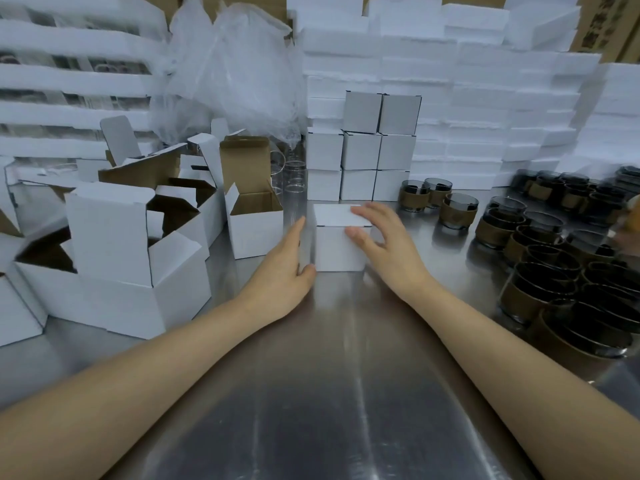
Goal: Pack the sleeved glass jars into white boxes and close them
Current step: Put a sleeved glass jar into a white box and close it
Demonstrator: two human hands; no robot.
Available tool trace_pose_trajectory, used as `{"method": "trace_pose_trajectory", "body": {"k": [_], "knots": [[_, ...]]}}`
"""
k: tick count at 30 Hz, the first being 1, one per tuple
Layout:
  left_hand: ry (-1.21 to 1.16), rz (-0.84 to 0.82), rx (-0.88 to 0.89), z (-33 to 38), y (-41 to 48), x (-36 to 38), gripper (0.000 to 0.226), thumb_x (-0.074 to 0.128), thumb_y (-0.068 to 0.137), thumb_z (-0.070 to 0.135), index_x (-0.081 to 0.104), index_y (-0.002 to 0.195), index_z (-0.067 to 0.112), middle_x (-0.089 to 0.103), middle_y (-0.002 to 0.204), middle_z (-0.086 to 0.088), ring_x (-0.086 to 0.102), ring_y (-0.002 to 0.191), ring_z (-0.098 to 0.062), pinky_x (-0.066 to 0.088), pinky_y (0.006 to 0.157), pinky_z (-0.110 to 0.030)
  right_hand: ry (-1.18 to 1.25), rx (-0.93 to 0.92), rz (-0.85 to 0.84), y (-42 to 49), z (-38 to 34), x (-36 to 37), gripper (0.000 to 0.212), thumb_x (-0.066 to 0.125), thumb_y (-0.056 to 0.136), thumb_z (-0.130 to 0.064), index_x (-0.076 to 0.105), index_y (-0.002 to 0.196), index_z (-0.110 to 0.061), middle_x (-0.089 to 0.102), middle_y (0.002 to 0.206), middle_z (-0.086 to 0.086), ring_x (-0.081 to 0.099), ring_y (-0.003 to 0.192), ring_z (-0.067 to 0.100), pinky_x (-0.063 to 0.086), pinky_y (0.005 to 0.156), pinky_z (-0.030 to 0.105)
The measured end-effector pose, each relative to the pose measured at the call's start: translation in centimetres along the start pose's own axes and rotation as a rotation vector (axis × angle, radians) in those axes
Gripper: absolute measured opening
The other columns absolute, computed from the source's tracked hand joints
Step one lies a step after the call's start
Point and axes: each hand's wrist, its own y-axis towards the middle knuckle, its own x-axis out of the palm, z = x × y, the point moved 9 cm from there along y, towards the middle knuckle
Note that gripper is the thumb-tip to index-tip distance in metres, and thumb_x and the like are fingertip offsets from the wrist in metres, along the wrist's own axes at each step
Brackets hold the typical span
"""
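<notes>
Head cam: L grip (284,268) flat vs closed box (337,252) side; R grip (384,240) spread atop.

Box (341,244) shut, contents hidden. Far-right jars (627,180) blurred and cut by the edge. Left open boxes (14,311) also cut off.
</notes>
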Motion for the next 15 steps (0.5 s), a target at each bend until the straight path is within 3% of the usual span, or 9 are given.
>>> {"method": "trace_pose_trajectory", "body": {"k": [3,7,12,15], "knots": [[-0.023,0.006,-0.019,-0.3,0.2,0.1,0.071,0.048,0.094,0.019,0.008,0.152,0.029,0.035,0.151,-0.003,0.041,0.131,-0.014,0.032,0.104,-0.026,-0.105,0.070,0.029,0.7,1.6,-0.4,0.055,0.063,0.092,-0.023,0.041,0.142,-0.015,0.034,0.146,0.005,0.040,0.133,0.023,0.034,0.111,0.039],[-0.014,0.005,-0.006,-0.3,0.6,0.2,0.069,0.049,0.094,0.018,0.012,0.151,0.029,0.032,0.152,-0.002,0.035,0.136,-0.012,0.032,0.105,-0.026,-0.375,-0.003,0.028,1.2,1.2,0.4,0.069,0.060,0.089,-0.010,0.025,0.148,-0.020,0.005,0.159,0.008,0.029,0.140,0.031,0.042,0.102,0.046],[0.073,0.004,-0.001,-0.1,1.1,0.1,0.068,0.049,0.094,0.018,0.015,0.152,0.024,0.024,0.155,0.001,0.030,0.140,-0.014,0.031,0.114,-0.036,-0.521,0.018,-0.017,2.2,1.3,2.1,0.072,0.068,0.084,-0.042,0.029,0.142,-0.026,-0.006,0.159,0.003,0.038,0.131,0.032,0.045,0.094,0.042],[0.035,0.038,-0.029,-0.3,1.2,-0.3,0.068,0.051,0.093,0.018,0.017,0.152,0.021,0.023,0.154,0.002,0.029,0.140,-0.014,0.028,0.114,-0.033,-0.485,0.135,0.117,3.4,1.8,2.1,0.075,0.069,0.076,-0.058,0.034,0.134,-0.025,-0.006,0.158,0.003,0.039,0.130,0.029,0.043,0.086,0.041]]}}
